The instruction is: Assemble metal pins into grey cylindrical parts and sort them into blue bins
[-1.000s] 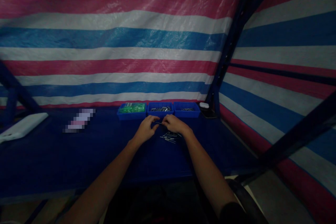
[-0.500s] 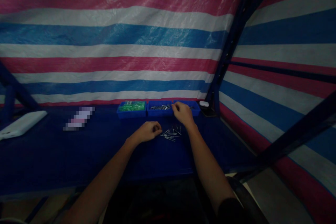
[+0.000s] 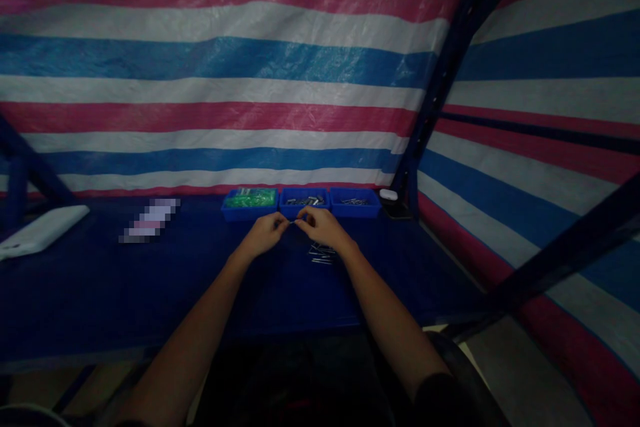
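at left, green items (image 3: 250, 197) in a blue bin (image 3: 250, 215); then, just in front of the middle bin (image 3: 305, 192), pinches a tiny slim piece (image 3: 293, 221), too small to make out, between fingertips of the left hand (image 3: 265, 233) and of the right hand (image 3: 323, 227). seems only partway along, with a loose pile of thin metal pieces (image 3: 321, 255) beside the right hand on the table (image 3: 290, 293), and plenty left in the middle bin and right bin (image 3: 355, 211).

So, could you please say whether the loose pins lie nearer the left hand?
No, the loose pins lie by the right hand, farther from the left hand.
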A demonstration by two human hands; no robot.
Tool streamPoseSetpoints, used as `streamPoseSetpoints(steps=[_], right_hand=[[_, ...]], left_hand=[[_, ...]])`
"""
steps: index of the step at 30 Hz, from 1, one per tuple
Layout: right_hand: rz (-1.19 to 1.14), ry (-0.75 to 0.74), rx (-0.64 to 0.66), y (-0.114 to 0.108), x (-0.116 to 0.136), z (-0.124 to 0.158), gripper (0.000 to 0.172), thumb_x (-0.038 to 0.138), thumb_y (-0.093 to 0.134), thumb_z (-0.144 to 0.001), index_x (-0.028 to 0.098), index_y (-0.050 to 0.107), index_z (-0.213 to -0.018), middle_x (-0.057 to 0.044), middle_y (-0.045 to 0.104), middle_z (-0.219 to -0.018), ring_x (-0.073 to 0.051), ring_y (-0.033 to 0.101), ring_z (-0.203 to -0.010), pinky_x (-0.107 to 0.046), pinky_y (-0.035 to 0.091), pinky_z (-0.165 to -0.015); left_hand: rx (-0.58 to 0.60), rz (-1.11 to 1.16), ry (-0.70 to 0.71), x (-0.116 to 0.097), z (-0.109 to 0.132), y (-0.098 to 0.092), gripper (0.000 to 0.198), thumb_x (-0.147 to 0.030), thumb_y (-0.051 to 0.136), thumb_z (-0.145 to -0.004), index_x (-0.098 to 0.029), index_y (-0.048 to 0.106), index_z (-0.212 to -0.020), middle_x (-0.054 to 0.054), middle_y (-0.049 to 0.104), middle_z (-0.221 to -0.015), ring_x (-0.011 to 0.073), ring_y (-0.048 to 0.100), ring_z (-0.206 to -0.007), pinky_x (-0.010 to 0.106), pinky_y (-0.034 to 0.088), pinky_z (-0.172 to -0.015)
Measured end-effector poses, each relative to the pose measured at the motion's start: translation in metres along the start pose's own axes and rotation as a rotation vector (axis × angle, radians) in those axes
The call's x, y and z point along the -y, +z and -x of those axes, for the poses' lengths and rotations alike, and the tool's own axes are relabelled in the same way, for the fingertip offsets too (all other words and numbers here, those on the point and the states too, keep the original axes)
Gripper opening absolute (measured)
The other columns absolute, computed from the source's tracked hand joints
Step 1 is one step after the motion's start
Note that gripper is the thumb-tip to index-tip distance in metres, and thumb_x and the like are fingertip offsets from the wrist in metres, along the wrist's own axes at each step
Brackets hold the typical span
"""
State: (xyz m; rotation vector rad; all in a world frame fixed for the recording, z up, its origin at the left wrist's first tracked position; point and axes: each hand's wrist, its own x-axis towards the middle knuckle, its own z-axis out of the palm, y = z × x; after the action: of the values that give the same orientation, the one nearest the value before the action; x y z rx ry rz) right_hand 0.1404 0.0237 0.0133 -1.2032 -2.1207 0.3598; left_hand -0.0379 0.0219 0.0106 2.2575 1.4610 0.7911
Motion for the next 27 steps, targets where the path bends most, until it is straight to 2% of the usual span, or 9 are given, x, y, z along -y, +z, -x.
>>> streamPoseSetpoints(steps=[3, 6, 12, 15, 18, 20, 22, 24, 27], right_hand=[[0.033, -0.03, 0.031, 0.004, 0.005, 0.001, 0.009, 0.023, 0.053, -0.079, 0.019, 0.058, -0.084, 0.004, 0.054, -0.063, -0.009, 0.048, -0.057, -0.019, 0.029, -0.054], [0.081, -0.028, 0.031, 0.002, 0.004, 0.002, 0.007, 0.023, 0.051, -0.081, 0.02, 0.056, -0.084, 0.002, 0.057, -0.069, -0.009, 0.05, -0.061, -0.02, 0.03, -0.056], [0.237, 0.001, 0.03, -0.003, 0.004, 0.001, 0.022, 0.032, 0.037, -0.09, 0.02, 0.055, -0.088, -0.005, 0.063, -0.082, -0.015, 0.058, -0.077, -0.023, 0.034, -0.064], [0.342, 0.163, -0.021, -0.014, -0.005, 0.0, 0.032, 0.038, 0.03, -0.091, 0.02, 0.056, -0.09, -0.008, 0.065, -0.084, -0.018, 0.06, -0.08, -0.025, 0.036, -0.066], [0.402, 0.432, -0.222, -0.034, -0.024, 0.001, 0.037, 0.041, 0.027, -0.091, 0.018, 0.056, -0.096, -0.011, 0.065, -0.088, -0.022, 0.061, -0.083, -0.029, 0.038, -0.068], [0.383, 0.599, -0.34, -0.045, -0.037, 0.004, 0.04, 0.045, 0.029, -0.09, 0.017, 0.053, -0.103, -0.013, 0.065, -0.089, -0.024, 0.061, -0.085, -0.031, 0.039, -0.069], [0.352, 0.678, -0.389, -0.05, -0.045, 0.006, 0.043, 0.048, 0.031, -0.088, 0.016, 0.051, -0.108, -0.014, 0.065, -0.09, -0.025, 0.06, -0.085, -0.032, 0.04, -0.069], [0.321, 0.629, -0.365, -0.047, -0.044, 0.006, 0.041, 0.047, 0.033, -0.088, 0.016, 0.052, -0.107, -0.013, 0.065, -0.09, -0.024, 0.06, -0.085, -0.031, 0.039, -0.07], [0.236, 0.367, -0.204, -0.031, -0.03, 0.003, 0.033, 0.042, 0.035, -0.089, 0.019, 0.057, -0.098, -0.008, 0.065, -0.085, -0.019, 0.06, -0.081, -0.026, 0.038, -0.068]], left_hand=[[-0.088, -0.008, -0.06, 0.003, -0.002, 0.002, 0.03, -0.038, 0.037, -0.081, -0.016, 0.057, -0.073, 0.001, 0.059, -0.065, 0.0152, 0.053, -0.061, 0.024, 0.037, -0.058], [-0.13, -0.003, -0.071, 0.003, -0.002, 0.008, 0.033, -0.039, 0.034, -0.083, -0.017, 0.055, -0.069, 0.001, 0.058, -0.063, 0.0151, 0.054, -0.061, 0.024, 0.037, -0.057], [-0.092, 0.059, -0.059, -0.002, 0.0, 0.016, 0.038, -0.04, 0.029, -0.086, -0.018, 0.057, -0.073, 0.001, 0.06, -0.064, 0.0149, 0.056, -0.061, 0.024, 0.04, -0.058], [-0.001, 0.04, 0.055, -0.008, 0.004, 0.02, 0.027, -0.033, 0.037, -0.085, -0.018, 0.059, -0.087, 0.001, 0.06, -0.071, 0.014, 0.056, -0.064, 0.025, 0.041, -0.062], [0.087, -0.011, 0.212, -0.013, 0.008, 0.028, 0.022, -0.025, 0.05, -0.078, -0.019, 0.059, -0.097, 0.003, 0.058, -0.087, 0.0144, 0.056, -0.075, 0.025, 0.043, -0.07], [0.143, -0.038, 0.266, -0.015, 0.01, 0.034, 0.019, -0.024, 0.053, -0.077, -0.021, 0.061, -0.094, 0.004, 0.056, -0.092, 0.0153, 0.055, -0.08, 0.027, 0.043, -0.074], [0.172, -0.049, 0.29, -0.015, 0.01, 0.038, 0.013, -0.024, 0.054, -0.077, -0.021, 0.062, -0.086, 0.004, 0.055, -0.091, 0.016, 0.055, -0.083, 0.028, 0.042, -0.077], [0.156, -0.055, 0.291, -0.015, 0.009, 0.038, 0.011, -0.024, 0.052, -0.078, -0.019, 0.061, -0.081, 0.004, 0.056, -0.086, 0.0164, 0.054, -0.082, 0.028, 0.042, -0.077], [0.044, -0.05, 0.239, -0.014, 0.005, 0.03, 0.016, -0.025, 0.047, -0.081, -0.017, 0.06, -0.079, 0.004, 0.057, -0.08, 0.0166, 0.054, -0.078, 0.028, 0.041, -0.072]])
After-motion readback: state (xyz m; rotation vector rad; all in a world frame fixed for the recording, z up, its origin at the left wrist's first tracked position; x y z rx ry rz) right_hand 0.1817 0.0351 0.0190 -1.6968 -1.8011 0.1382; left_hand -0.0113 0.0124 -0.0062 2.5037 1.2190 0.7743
